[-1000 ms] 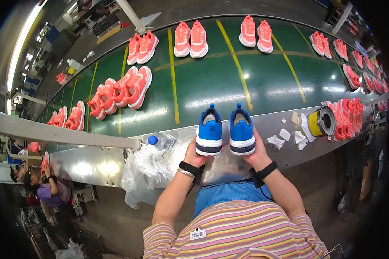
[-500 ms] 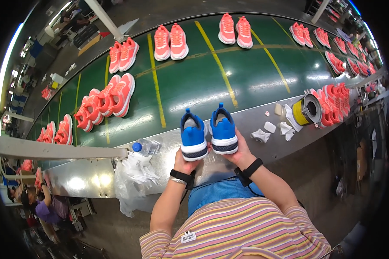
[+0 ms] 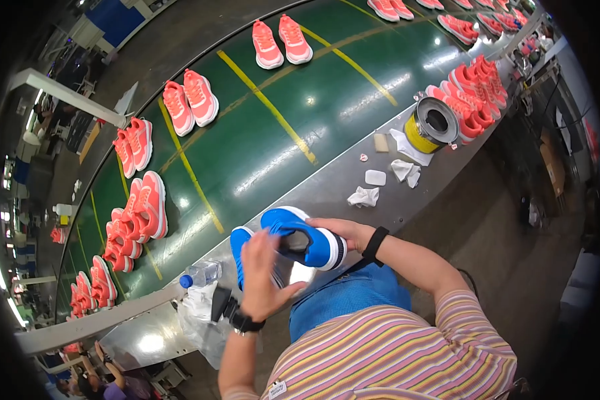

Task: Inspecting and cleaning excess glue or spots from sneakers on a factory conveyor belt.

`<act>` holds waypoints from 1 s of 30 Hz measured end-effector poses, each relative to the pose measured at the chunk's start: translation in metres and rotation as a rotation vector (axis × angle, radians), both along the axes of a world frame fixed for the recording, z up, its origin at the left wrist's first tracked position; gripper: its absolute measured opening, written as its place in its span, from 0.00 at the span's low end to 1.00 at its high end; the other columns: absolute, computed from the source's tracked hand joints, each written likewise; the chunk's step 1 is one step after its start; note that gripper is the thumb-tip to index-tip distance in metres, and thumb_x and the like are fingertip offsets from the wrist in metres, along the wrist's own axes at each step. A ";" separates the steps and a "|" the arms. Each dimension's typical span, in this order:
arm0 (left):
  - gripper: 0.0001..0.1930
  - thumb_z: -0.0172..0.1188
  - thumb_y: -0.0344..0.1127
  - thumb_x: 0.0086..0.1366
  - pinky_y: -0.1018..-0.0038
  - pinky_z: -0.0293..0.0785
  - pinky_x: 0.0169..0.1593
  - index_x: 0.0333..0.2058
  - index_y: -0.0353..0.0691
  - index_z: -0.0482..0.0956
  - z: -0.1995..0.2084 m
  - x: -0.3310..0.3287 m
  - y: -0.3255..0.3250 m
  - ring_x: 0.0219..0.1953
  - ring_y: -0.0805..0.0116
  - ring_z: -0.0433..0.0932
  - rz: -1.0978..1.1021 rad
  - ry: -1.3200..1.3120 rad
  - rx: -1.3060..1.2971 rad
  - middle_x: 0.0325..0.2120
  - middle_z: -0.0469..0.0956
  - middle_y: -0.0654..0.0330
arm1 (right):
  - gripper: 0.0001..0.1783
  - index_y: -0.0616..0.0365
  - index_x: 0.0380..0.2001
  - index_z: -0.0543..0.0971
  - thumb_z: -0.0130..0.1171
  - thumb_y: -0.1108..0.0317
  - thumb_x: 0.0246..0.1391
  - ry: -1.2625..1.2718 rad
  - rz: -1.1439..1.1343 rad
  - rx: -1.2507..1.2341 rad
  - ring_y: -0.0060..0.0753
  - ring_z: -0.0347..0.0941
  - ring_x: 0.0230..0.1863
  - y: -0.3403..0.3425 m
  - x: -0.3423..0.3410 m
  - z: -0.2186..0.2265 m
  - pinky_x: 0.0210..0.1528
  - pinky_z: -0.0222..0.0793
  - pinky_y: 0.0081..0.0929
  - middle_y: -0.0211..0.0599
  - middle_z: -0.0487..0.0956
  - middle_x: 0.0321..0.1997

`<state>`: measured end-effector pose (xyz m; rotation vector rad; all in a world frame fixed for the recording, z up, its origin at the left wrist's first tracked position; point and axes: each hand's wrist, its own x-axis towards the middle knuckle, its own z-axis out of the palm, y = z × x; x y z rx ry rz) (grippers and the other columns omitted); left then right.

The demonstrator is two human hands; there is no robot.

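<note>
My right hand [image 3: 345,233] grips a blue sneaker [image 3: 319,248] by its white-soled heel, its toe pointing up and to the left over the metal ledge. The grey inside of the collar faces up. A second blue sneaker [image 3: 239,239] lies just left of it, largely hidden behind my left hand [image 3: 263,273]. That hand is raised, with thumb spread and fingers stretched out and smeared by motion; nothing shows in its grasp. Whether it touches the second sneaker I cannot tell.
A green conveyor [image 3: 247,167] with yellow lines carries several pairs of coral sneakers [image 3: 192,101]. Along the metal ledge [image 3: 333,175] are a yellow-banded can [image 3: 425,128], white cloths [image 3: 364,197], a white block [image 3: 375,177], a blue-capped bottle [image 3: 203,273] and more coral sneakers [image 3: 470,93].
The blue sneakers were held up side by side, one per hand. Now the right one is tilted leftward, and my left hand has come off the other. My view has turned right.
</note>
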<state>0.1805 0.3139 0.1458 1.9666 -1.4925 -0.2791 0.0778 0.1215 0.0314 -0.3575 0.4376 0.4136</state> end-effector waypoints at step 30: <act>0.30 0.70 0.42 0.40 0.62 0.66 0.39 0.39 0.34 0.68 -0.104 -0.001 -0.142 0.35 0.51 0.68 -0.178 -0.305 0.624 0.33 0.69 0.50 | 0.06 0.61 0.27 0.77 0.55 0.75 0.42 -0.065 -0.601 -1.366 0.47 0.70 0.30 -0.046 -0.001 -0.071 0.33 0.66 0.35 0.44 0.72 0.26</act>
